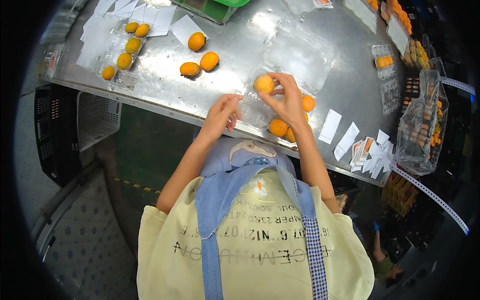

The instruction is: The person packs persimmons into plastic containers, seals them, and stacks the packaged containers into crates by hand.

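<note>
My right hand (284, 100) pinches an orange fruit (264, 84) between thumb and fingers, above a clear plastic tray (256, 117). Other orange fruits (278, 127) sit around my right wrist, one of them (308, 103) just beyond it; my wrist hides part of this group. To the left, my left hand (223, 114) hovers by the table's front edge with loosely curled, parted fingers and nothing visible in them. Farther up the metal table, three loose fruits (209, 61) lie near one another, one beside a white card (185, 29).
A clear tray with several fruits (124, 61) lies at the left. White cards (330, 126) are spread at the right, near bagged fruit (422, 125). A green container (212, 10) stands at the back. Crates (100, 120) are below left; a person's arm (378, 247) shows lower right.
</note>
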`<state>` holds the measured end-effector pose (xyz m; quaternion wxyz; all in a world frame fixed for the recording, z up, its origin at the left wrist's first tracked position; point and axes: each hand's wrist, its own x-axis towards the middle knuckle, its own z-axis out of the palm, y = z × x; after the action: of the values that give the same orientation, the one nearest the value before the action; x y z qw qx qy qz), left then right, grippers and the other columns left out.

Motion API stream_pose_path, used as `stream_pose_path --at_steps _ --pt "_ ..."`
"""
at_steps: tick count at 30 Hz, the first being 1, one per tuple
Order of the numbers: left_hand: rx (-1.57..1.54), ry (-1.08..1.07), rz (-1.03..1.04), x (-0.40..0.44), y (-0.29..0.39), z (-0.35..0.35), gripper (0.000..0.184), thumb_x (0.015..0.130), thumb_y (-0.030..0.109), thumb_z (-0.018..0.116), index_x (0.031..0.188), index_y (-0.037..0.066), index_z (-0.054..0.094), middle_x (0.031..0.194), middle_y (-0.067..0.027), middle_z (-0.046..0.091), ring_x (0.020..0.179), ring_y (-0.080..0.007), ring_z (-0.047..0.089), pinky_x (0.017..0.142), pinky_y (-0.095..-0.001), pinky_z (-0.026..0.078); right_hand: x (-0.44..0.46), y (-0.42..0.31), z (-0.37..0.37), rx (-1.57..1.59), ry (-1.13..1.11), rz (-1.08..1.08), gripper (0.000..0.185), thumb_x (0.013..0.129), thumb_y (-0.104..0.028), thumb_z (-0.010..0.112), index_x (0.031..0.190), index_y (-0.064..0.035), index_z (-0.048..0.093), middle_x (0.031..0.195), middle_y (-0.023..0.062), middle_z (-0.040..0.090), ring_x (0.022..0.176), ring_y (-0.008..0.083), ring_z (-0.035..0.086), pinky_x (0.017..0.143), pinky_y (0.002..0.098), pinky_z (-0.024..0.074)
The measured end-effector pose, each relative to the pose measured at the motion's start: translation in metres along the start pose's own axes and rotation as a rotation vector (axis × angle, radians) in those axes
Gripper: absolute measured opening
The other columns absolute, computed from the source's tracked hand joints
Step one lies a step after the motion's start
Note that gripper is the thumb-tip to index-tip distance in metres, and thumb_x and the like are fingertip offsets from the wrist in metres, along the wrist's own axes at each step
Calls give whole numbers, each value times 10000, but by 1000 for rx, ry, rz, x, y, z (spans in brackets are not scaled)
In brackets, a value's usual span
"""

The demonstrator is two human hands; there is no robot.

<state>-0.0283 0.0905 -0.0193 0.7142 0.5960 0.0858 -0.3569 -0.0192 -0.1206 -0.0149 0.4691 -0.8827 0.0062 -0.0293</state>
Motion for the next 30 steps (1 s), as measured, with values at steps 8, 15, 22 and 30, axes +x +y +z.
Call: stream_pose_path --at_steps 8,15,22,30 --pt "-79 153 63 6 -5 -31 222 945 225 556 1103 80 611 725 36 529 572 -31 458 504 -177 386 23 17 16 -491 -24 -133 416 693 -229 756 1056 -76 620 1014 111 605 978 298 552 824 396 439" --pt "185 471 337 17 -12 -58 244 854 144 656 1074 55 595 853 -24 553 679 -80 496 561 -224 423 29 11 16 -611 -76 -64 464 672 -264 778 1065 -77 618 1030 107 612 997 296 539 853 382 409" --pt "848 841 534 43 14 -96 577 727 211 771 1238 111 521 1172 -141 454 974 -278 508 849 -375 443 63 -26 37 -421 -86 -204 478 708 -284 763 1095 -50 606 1035 138 604 992 320 543 863 406 434" --pt "798 665 510 43 10 -120 558 698 150 780 1208 93 561 1079 -109 582 1021 -279 534 903 -377 433 101 -40 109 -338 -230 -219 464 753 -305 732 1126 -61 600 1088 162 595 1036 343 551 890 402 452"
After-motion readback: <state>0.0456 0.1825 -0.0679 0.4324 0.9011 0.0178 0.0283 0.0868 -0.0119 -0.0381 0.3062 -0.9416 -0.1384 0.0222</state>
